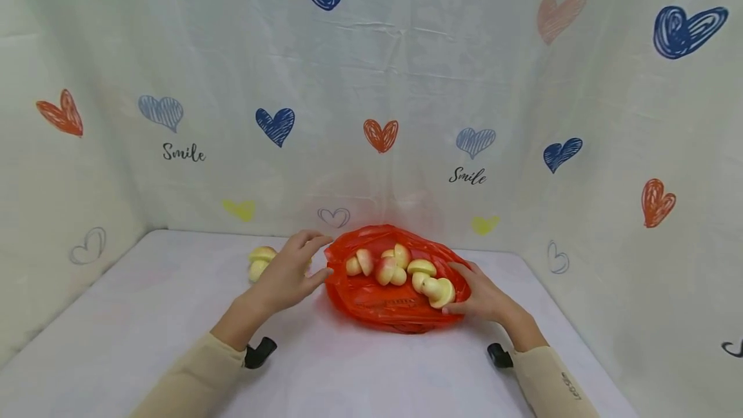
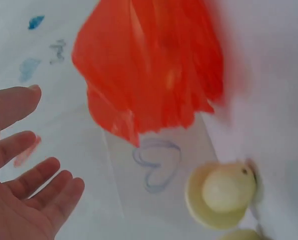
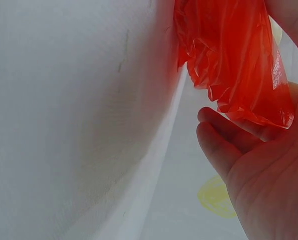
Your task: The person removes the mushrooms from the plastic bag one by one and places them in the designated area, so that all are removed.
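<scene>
White table (image 1: pixel 377 373), heart-print curtain (image 1: pixel 406 89) | mushrooms (image 1: pixel 385 271) in red bag (image 1: pixel 371 311) | left hand (image 1: pixel 290 273): fingers apart | right hand (image 1: pixel 483 292): fingers apart, touching bag

Two sets of fingers: the left fingers (image 1: pixel 306 237) and the right fingers (image 1: pixel 471 276). Between them, one red plastic bag (image 1: pixel 391 318). Inside it, five mushrooms (image 1: pixel 422 268) can be counted: one nearest the left fingers, two in the middle, two nearest the right fingers. Two more mushrooms (image 1: pixel 258 268) lie beyond the left fingers, one of them mostly hidden. Behind the fingers, two beige sleeves (image 1: pixel 191 373) and two black wrist pieces (image 1: pixel 261 352). Beneath the fingers, one bench (image 1: pixel 371 379). Above and around them, sixteen printed hearts (image 1: pixel 380 135): four dark blue, two light blue, three orange-red, two pink, two yellow, three outlined. Also two whole "Smile" prints (image 1: pixel 467 176).
</scene>
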A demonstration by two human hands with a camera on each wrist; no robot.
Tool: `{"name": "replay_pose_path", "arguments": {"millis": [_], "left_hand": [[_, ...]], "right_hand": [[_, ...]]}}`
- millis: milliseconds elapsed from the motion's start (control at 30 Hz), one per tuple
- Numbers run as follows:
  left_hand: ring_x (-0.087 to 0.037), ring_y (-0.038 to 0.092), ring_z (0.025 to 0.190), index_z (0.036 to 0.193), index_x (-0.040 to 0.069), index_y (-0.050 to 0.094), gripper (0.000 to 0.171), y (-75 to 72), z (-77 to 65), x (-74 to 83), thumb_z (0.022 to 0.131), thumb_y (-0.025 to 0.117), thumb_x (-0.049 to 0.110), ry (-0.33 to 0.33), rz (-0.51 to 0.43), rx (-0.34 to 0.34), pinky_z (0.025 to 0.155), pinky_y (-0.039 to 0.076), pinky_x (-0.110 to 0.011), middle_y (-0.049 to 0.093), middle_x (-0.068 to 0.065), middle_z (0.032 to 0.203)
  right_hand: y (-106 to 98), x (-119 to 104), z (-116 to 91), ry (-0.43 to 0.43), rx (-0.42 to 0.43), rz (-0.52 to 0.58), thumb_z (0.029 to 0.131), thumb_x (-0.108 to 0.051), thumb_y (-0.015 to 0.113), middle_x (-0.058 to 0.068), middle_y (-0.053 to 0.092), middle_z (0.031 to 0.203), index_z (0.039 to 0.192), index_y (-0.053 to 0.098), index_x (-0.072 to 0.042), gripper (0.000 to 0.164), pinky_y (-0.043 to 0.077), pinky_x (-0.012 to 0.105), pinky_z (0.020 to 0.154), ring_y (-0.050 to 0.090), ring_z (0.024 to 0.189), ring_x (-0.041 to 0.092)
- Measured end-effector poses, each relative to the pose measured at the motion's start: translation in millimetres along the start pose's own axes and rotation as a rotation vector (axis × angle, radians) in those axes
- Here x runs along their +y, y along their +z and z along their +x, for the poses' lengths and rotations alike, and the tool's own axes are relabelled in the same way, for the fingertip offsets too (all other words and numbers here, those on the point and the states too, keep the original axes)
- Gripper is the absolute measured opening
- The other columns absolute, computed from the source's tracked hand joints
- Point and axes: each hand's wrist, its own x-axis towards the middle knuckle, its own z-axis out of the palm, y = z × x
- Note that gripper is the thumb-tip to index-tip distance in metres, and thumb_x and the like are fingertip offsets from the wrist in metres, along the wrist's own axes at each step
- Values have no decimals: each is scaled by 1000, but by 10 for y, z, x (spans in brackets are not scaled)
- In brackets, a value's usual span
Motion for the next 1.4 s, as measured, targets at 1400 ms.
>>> {"name": "replay_pose_path", "arguments": {"millis": [1400], "left_hand": [[-20, 45, 112, 132, 22, 56, 52, 1216, 688, 288, 84, 74, 27, -119, 9, -420, 92, 48, -36, 48, -3, 123]], "right_hand": [[10, 19, 28, -1, -14, -9, 65, -55, 81, 16, 30, 146, 144, 37, -13, 100, 38, 62, 97, 35, 129, 38]]}}
